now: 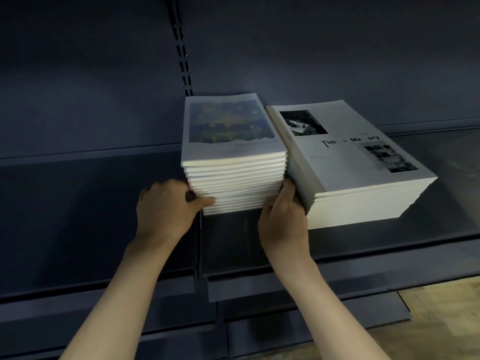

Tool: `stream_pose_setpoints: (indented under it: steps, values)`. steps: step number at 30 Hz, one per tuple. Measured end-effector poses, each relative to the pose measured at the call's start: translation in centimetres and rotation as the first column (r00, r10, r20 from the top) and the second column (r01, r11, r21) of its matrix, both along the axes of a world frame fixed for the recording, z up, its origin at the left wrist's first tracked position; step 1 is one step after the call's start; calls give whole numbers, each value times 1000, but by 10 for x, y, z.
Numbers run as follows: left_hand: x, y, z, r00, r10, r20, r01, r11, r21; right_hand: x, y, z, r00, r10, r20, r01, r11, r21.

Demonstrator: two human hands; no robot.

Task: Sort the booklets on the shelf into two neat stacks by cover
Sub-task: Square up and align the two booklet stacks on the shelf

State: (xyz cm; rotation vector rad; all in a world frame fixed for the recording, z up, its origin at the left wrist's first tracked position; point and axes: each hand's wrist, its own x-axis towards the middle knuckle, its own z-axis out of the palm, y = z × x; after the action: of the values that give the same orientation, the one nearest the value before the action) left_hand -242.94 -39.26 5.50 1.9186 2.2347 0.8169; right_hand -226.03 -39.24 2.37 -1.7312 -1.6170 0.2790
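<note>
Spanning the whole view, a dark shelf (104, 203) is seen, with a slotted upright (183, 61) running up its back panel; a strip of pale floor (441, 315) shows at the lower right. Two stacks of booklets are carried on the shelf, side by side and touching or nearly so at their inner edges.

The larger, the right stack (363, 183), is topped by a black-and-white photo cover and sits skewed to the shelf front. Its lower booklets are stepped out of line, so squaring is judged still to be needed there. The left stack (233, 178), topped by a painted blue-and-yellow cover, is made up of many thin booklets whose edges are slightly staggered.

This left stack is held between both hands. The left hand (166, 211) is curled round the stack's lower left corner, thumb laid along the front edges. The right hand (283, 216) is wedged in the gap between the stacks, fingers curled against the left stack's right side; how far they reach behind cannot be told.

As a block, the stack is judged heavy and fairly stiff; singly, the booklets are thin, floppy and smooth-covered, so sliding and fanning are likely. A grip low on both sides, with inward pressure, is judged the safest hold.
</note>
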Motion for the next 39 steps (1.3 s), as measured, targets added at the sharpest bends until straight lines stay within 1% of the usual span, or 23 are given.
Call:
stream_pose_setpoints:
  steps: [2, 5, 7, 9, 12, 15, 21, 25, 27, 30, 33, 34, 37, 39]
  values:
    - [1, -4, -4, 999, 5, 34, -5, 1000, -1, -1, 2, 0, 1000, -11, 6, 11, 1000, 3]
    - [1, -10, -8, 1000, 5, 19, -3, 998, -63, -2, 6, -2, 1000, 5, 27, -5, 1000, -12]
    - [1, -11, -10, 1000, 6, -7, -6, 998, -67, 0, 8, -4, 999, 40, 22, -40, 999, -12]
    - [3, -12, -12, 998, 4, -57, -6, 999, -35, 3, 8, -4, 995, 88, -35, -88, 996, -6]
    - [10, -13, -14, 987, 11, -159, -3, 999, 47, 6, 9, -7, 969, 158, -188, -164, 986, -18]
    - [14, -11, -17, 983, 24, -180, -12, 998, 68, 4, 12, -10, 965, 147, -219, -151, 989, 1]
    - [17, -11, -23, 990, 55, -128, -38, 991, 129, -5, 9, -14, 956, 117, -268, -113, 993, 33]
    - [14, -12, -26, 996, 3, -89, 15, 980, 198, -3, 9, -14, 946, 113, -305, -103, 993, 49]
    - [12, -13, -24, 999, -11, -49, 21, 981, 195, -1, 10, -13, 944, 113, -310, -101, 993, 54]
    - [9, -11, -18, 997, -20, 70, 13, 995, 99, 1, 13, -14, 953, 111, -282, -97, 993, 63]
    - [1, -6, -5, 960, -66, 272, 57, 997, 42, 2, 14, -15, 950, 124, -287, -107, 991, 75]
    - [-2, -3, 0, 956, -82, 281, 77, 997, 27, 3, 14, -16, 947, 131, -294, -112, 990, 81]
    - [-6, 4, 7, 975, -114, 191, 119, 993, -11, 3, 13, -16, 959, 133, -249, -108, 988, 113]
    - [-4, 2, 6, 976, -109, 189, 108, 994, 15, 3, 13, -14, 960, 127, -248, -97, 987, 132]
